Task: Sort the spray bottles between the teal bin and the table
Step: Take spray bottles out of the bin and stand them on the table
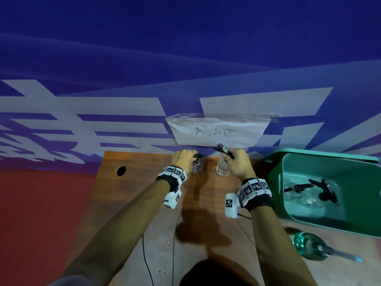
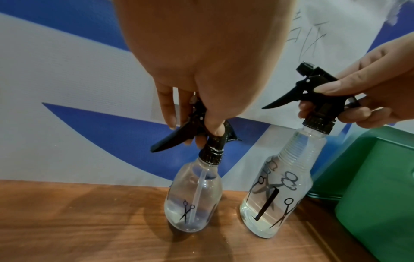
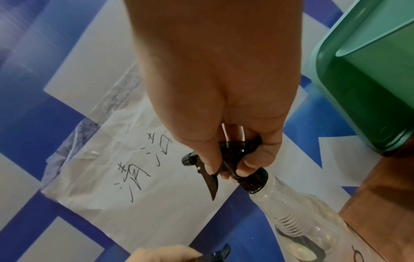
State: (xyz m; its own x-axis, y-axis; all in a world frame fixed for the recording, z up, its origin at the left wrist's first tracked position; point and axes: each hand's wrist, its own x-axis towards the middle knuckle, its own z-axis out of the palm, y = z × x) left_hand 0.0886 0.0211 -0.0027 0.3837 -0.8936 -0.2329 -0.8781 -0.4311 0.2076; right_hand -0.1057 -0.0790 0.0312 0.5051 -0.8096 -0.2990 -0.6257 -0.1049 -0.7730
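Two clear spray bottles with black trigger heads stand upright at the back of the wooden table (image 1: 132, 203). My left hand (image 1: 184, 158) grips the black head of the left bottle (image 2: 193, 200), which has a scissors print. My right hand (image 1: 237, 164) grips the head of the right bottle (image 2: 276, 198), a taller one with comb and scissors prints (image 3: 313, 228). Both bottle bases touch the tabletop. The teal bin (image 1: 334, 223) sits at the right and holds more clear spray bottles (image 1: 305, 195).
A green bottle (image 1: 309, 245) lies on its side in front of the bin. A paper sign (image 1: 218, 132) is taped to the blue and white wall behind the table. A cable hole (image 1: 121, 170) is at the table's back left. Cables hang at the table's near edge.
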